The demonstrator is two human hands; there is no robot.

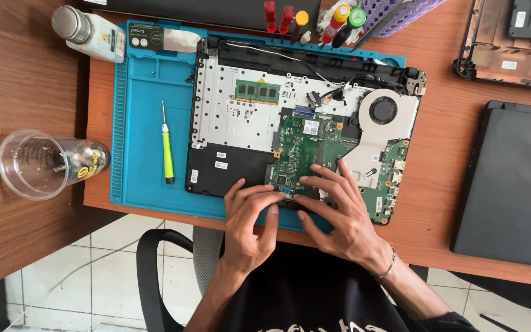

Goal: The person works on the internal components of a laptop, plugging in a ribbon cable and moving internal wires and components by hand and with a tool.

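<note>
An opened laptop base (235, 117) lies on a blue work mat (142, 154), its green motherboard (305, 144) and a grey fan housing (385, 114) exposed. My left hand (250, 224) and my right hand (339, 212) meet at the board's near edge. Their fingertips pinch around a small blue-tabbed connector (287, 192). A memory stick (257, 91) sits on the silver plate farther back. My right wrist wears a thin bracelet (390, 265).
A green-handled screwdriver (167, 147) lies on the mat to the left. A clear plastic cup (38, 163) on its side and a white bottle (93, 34) are at the left. Screwdrivers (305, 21) stand at the back. Dark laptop covers (514, 184) lie at the right.
</note>
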